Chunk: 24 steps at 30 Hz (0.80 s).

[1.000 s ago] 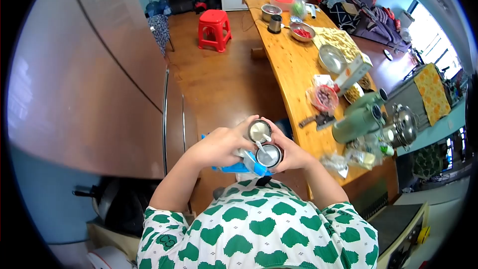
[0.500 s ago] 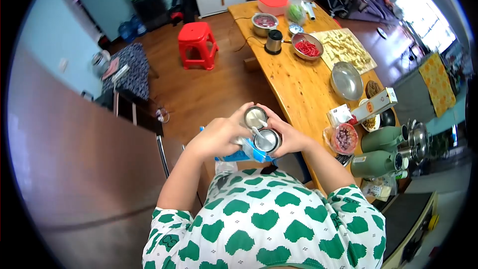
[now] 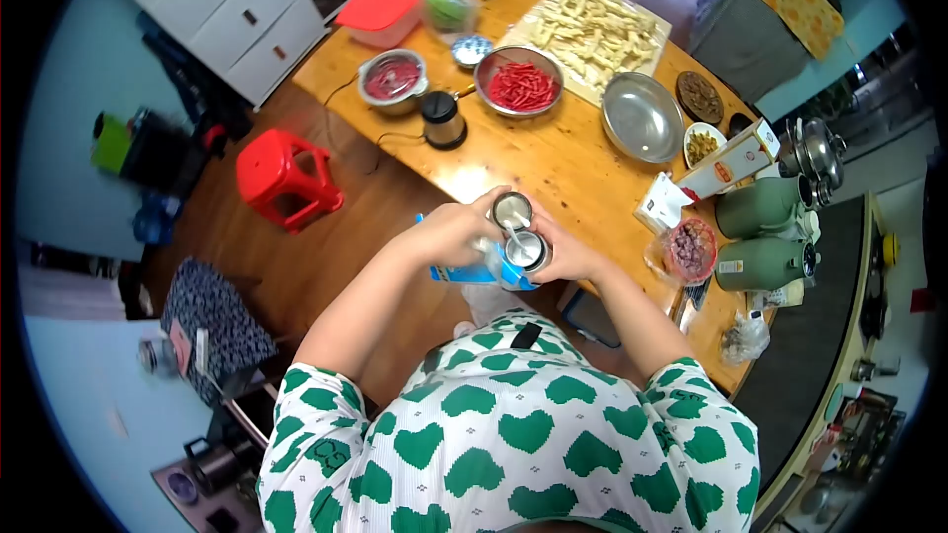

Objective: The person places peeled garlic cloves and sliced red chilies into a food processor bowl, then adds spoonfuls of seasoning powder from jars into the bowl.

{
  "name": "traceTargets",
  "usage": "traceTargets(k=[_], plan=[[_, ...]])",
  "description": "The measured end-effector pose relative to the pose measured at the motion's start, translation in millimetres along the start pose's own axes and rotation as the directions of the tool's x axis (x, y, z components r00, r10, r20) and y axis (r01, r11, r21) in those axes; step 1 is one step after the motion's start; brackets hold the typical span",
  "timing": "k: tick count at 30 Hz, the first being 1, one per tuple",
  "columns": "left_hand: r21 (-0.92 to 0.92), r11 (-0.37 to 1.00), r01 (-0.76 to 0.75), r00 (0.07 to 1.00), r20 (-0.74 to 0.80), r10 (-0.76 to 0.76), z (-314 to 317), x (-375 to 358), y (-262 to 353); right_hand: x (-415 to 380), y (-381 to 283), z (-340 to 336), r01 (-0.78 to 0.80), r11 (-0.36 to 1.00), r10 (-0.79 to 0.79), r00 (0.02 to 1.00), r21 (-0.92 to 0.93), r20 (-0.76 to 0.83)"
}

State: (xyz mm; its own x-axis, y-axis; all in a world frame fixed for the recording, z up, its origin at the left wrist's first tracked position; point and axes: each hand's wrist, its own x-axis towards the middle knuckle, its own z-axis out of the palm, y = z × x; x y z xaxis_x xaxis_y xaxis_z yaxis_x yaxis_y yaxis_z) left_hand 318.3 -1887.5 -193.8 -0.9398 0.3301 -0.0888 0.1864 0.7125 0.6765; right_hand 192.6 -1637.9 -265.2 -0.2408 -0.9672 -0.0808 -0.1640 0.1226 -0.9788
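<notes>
Two small round open jars are held side by side in front of my body. The farther jar (image 3: 512,208) and the nearer jar (image 3: 526,253) both have white contents, with white spoon handles sticking out. My left hand (image 3: 462,234) is closed against the jars' left side and also grips a blue plastic packet (image 3: 454,273), which hangs under it. My right hand (image 3: 565,253) is wrapped round the jars' right side. The fingers' undersides are hidden.
Along the wooden table (image 3: 563,173) stand a bowl of red chilies (image 3: 520,86), an electric grinder (image 3: 443,120), an empty metal bowl (image 3: 643,118), a board of pale strips (image 3: 597,30), a red basket (image 3: 690,249) and green flasks (image 3: 765,265). A red stool (image 3: 286,178) is at left.
My view has turned to the right and the table is now closer in front of me. Both jars and the blue packet have come along in my hands, near the table edge.
</notes>
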Motion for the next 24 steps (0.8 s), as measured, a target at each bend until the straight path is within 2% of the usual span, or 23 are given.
traceTargets(k=[7,11,15,16,19,20,24], plan=[[-0.046,0.998,-0.033,0.992,0.120,0.038,10,103,-72,21,83,-54,-0.066,0.997,0.071,0.989,0.040,-0.133],[-0.053,0.997,-0.057,0.984,0.168,0.065,6,149,-111,42,119,-80,-0.080,0.996,0.073,0.981,-0.030,-0.180],[-0.091,0.994,-0.062,0.968,0.235,0.082,1,191,-137,57,142,-105,-0.107,0.990,0.125,0.970,0.092,-0.210],[-0.100,0.993,-0.064,0.968,0.237,0.086,2,199,-140,58,148,-110,-0.088,0.996,0.088,0.970,0.008,-0.228],[-0.130,0.989,-0.071,0.964,0.245,0.102,5,215,-151,60,151,-116,-0.092,0.994,0.105,0.956,0.057,-0.274],[-0.115,0.991,-0.066,0.950,0.297,0.097,4,220,-154,60,144,-118,-0.127,0.989,0.143,0.952,0.073,-0.272],[-0.101,0.987,-0.122,0.953,0.267,0.145,5,228,-165,60,154,-117,-0.123,0.989,0.144,0.931,0.083,-0.336]])
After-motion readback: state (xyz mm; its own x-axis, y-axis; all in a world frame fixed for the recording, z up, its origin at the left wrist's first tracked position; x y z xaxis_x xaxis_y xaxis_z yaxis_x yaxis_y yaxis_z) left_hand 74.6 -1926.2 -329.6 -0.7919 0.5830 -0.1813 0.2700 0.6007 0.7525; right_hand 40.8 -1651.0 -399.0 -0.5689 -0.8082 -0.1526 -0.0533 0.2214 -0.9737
